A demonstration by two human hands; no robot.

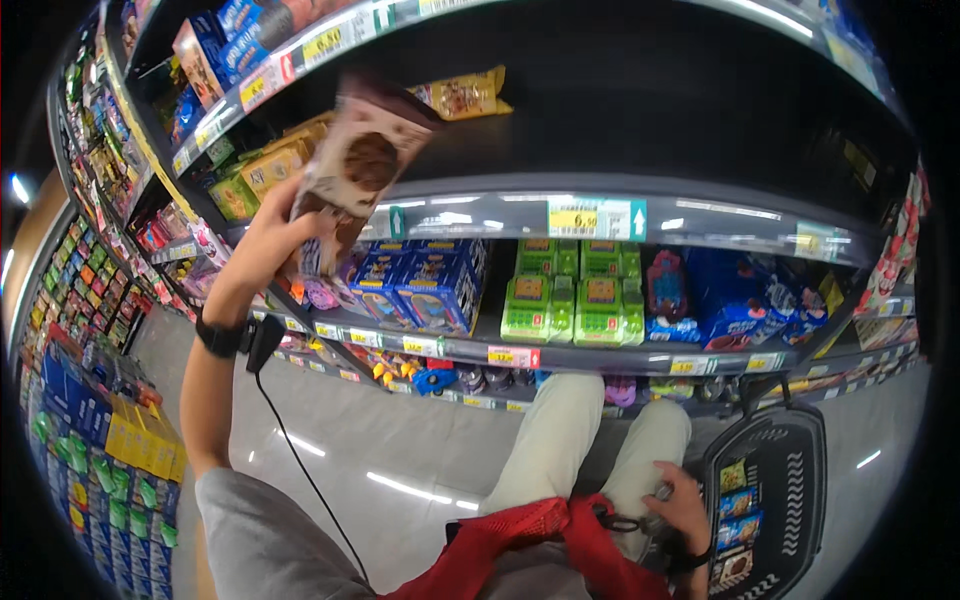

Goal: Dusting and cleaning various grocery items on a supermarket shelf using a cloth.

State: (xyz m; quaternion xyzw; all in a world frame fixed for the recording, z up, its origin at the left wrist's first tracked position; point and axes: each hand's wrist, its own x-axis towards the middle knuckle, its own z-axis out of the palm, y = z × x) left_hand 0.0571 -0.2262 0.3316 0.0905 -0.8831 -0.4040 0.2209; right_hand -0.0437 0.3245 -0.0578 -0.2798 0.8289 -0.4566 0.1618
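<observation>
My left hand (283, 225) is raised to the shelf and wraps round a brown and pale pink cookie packet (372, 160) with a round dark cookie pictured on it. The packet is tilted in front of the upper shelf, and its lower part is partly hidden by my fingers. Just behind its top end lies a yellow snack packet (465, 95) on that shelf. Low at the right, my right hand (682, 508) is by my knee, beside a black shopping basket (765, 440). Its fingers curl around a small greyish thing that I cannot make out.
Below the upper shelf stand blue boxes (425, 285), green packs (575, 300) and blue bags (740, 300). Yellow packs (275, 170) sit at the shelf's left. Several snack packets (740, 530) lie in the basket. A black cable (300, 465) hangs from my left wrist.
</observation>
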